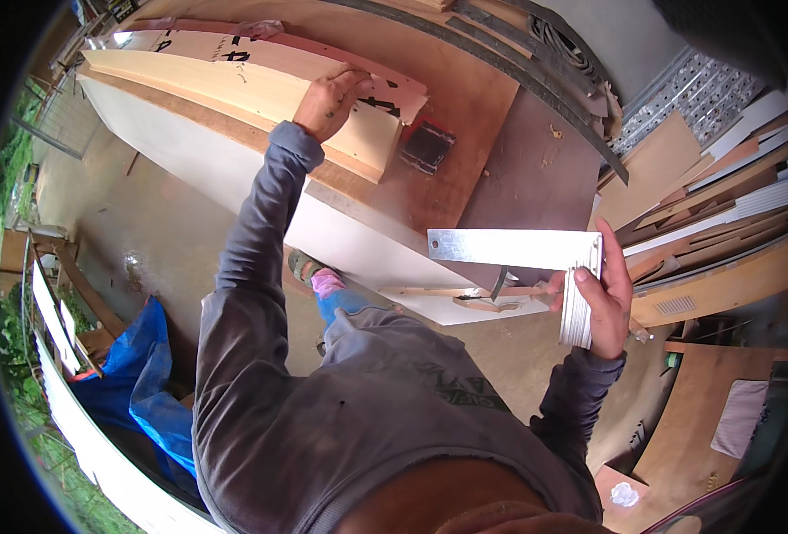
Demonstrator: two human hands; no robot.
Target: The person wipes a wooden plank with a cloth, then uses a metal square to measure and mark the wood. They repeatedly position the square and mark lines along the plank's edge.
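Observation:
In my right hand (609,298) I hold a try square (514,247) by its thick pale stock, the thumb pressed along it. Its flat metal blade, with a hole near the tip, points left, clear of the workbench. My left hand (330,102) is closed over the upper edge of a long pale wooden board (269,107) near its right end; the fingertips are partly hidden. That board stands lengthwise along the near side of the bench. A pinkish sheet with dark printing (385,93) shows behind it. Right of the board's end lies a small dark box (428,145).
The bench has a brown plywood top (478,116) and white side (180,125). Dark strips (536,93) lie along its far edge. Offcuts and panels (723,205) are stacked at right. A blue tarp (149,365) sits lower left. My sandalled foot (303,267) is beside the bench.

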